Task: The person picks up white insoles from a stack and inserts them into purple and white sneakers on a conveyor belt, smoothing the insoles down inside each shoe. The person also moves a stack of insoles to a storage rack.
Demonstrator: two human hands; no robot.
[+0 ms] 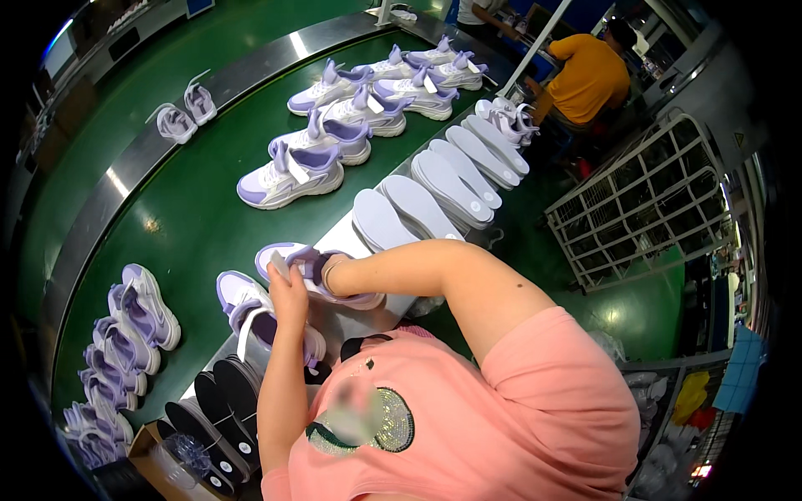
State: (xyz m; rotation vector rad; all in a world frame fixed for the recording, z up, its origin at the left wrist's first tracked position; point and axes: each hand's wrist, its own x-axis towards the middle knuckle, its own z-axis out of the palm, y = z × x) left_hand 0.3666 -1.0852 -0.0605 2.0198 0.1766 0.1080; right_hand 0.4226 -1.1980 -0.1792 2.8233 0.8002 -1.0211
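A white and lilac sneaker (363, 299) sits at the table's near edge, right in front of me. My left hand (288, 294) is closed on its tongue, which stands up pale between thumb and fingers. My right hand (332, 274) reaches down into the shoe's opening, so its fingers are hidden inside. Just left of this shoe stands a second white and lilac sneaker (236, 288) with a white strip lying over its side; neither hand grips it.
Pale grey insoles (409, 204) lie in stacks along the right edge, black insoles (219, 401) at near left. Rows of sneakers (292, 175) cover the far green belt (200, 221); more sneakers (125, 342) stand at left. A wire cart (635, 200) and a seated person (589, 71) are beyond.
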